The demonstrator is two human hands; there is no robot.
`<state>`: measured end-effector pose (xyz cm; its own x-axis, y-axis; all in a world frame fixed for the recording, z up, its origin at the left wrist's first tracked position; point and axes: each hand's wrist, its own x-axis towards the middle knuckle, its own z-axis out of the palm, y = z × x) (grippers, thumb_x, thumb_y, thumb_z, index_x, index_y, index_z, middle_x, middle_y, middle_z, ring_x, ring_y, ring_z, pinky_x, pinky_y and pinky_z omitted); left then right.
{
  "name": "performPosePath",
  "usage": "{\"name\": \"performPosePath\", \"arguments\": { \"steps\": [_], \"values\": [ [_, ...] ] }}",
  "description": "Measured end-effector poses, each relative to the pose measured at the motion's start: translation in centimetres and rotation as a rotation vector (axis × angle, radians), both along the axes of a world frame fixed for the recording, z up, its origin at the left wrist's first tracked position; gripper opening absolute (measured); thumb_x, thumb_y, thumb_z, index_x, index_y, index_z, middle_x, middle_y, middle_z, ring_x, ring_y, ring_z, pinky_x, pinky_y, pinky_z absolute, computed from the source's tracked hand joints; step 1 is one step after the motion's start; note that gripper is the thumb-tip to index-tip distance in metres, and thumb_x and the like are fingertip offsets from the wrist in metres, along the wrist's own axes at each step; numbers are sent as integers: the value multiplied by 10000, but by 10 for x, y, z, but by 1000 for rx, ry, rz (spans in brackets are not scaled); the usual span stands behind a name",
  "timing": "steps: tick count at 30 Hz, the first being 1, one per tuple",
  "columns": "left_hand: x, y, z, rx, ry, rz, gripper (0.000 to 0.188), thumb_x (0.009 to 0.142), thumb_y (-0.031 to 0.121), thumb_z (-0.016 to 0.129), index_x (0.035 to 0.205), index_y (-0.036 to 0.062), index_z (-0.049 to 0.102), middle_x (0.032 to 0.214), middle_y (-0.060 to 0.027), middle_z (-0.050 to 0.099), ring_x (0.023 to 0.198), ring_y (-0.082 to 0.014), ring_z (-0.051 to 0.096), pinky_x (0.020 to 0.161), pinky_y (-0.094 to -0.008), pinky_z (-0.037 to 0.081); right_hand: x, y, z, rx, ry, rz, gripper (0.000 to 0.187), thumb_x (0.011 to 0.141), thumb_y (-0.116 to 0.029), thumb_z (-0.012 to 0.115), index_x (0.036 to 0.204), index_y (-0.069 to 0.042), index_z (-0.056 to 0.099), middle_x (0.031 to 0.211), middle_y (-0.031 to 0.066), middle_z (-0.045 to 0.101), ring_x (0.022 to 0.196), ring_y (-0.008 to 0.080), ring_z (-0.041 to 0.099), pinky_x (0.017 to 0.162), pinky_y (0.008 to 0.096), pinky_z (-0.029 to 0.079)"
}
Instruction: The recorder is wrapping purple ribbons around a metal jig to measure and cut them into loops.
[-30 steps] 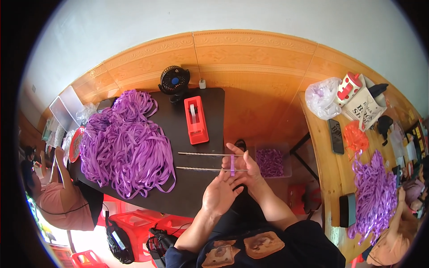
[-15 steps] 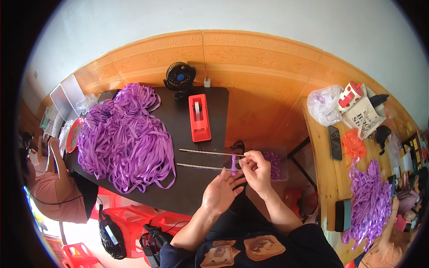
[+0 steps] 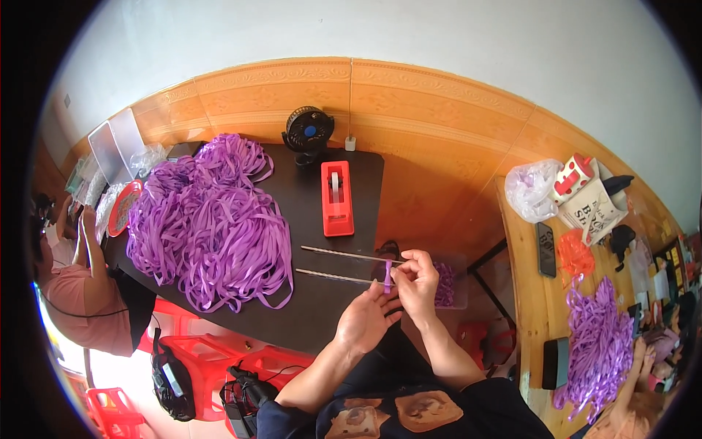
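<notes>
Two thin, twisted metal rods [image 3: 338,254] lie side by side in front of me, their far ends over the dark table. Near their right ends, a purple ribbon [image 3: 387,272] spans both rods and looks narrowed in its middle. My right hand [image 3: 417,287] pinches this ribbon between thumb and fingertips. Below, my left hand [image 3: 363,320] is turned palm up, its thumb and fingertips at the lower rod beside the ribbon; its other fingers are loosely bent. A big heap of purple ribbon [image 3: 212,219] covers the table to the left.
A red tape dispenser [image 3: 337,212] and a black fan [image 3: 308,135] stand on the dark table [image 3: 307,212]. At right, a wooden table [image 3: 526,293] bears more ribbon [image 3: 596,344], a phone [image 3: 545,249] and bags. Red stools [image 3: 197,366] are lower left. People sit at both sides.
The whole view has shifted slightly. My right fingers have moved down from the upper rod to the ribbon's middle, which now looks drawn in. My left hand stays at the lower rod.
</notes>
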<state>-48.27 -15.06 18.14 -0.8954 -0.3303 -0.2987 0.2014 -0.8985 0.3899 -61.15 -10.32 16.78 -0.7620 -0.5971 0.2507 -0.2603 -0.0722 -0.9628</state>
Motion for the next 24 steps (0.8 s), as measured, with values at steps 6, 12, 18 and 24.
{"name": "performPosePath", "arguments": {
  "steps": [6,12,18,24],
  "values": [
    [1,0,4,-2,-14,8,424,976,441,435,1159,66,510,1187,-105,538,1132,-233,483,940,-373,369,-5,1,-7,1,27,2,236,780,79,645,977,1,542,711,58,657,575,47,544,520,204,428],
    [0,-2,-7,15,25,-4,333,989,369,418,1173,104,497,1186,-83,516,1114,-227,482,943,-394,371,-5,3,-17,71,27,2,206,781,75,631,958,7,549,739,74,678,630,62,578,564,218,450],
    [3,-1,-2,26,16,11,344,987,369,417,1178,91,482,1176,-89,515,1104,-232,483,941,-390,373,-6,0,-7,200,17,25,261,776,9,638,1029,-32,585,777,109,706,670,162,669,598,287,502],
    [-1,-1,2,21,2,-8,378,992,380,402,1208,78,472,1225,-107,511,1148,-250,484,950,-395,369,-5,10,-4,-93,-369,51,353,908,9,494,1258,13,451,874,165,683,790,184,656,723,310,526]
  ]
}}
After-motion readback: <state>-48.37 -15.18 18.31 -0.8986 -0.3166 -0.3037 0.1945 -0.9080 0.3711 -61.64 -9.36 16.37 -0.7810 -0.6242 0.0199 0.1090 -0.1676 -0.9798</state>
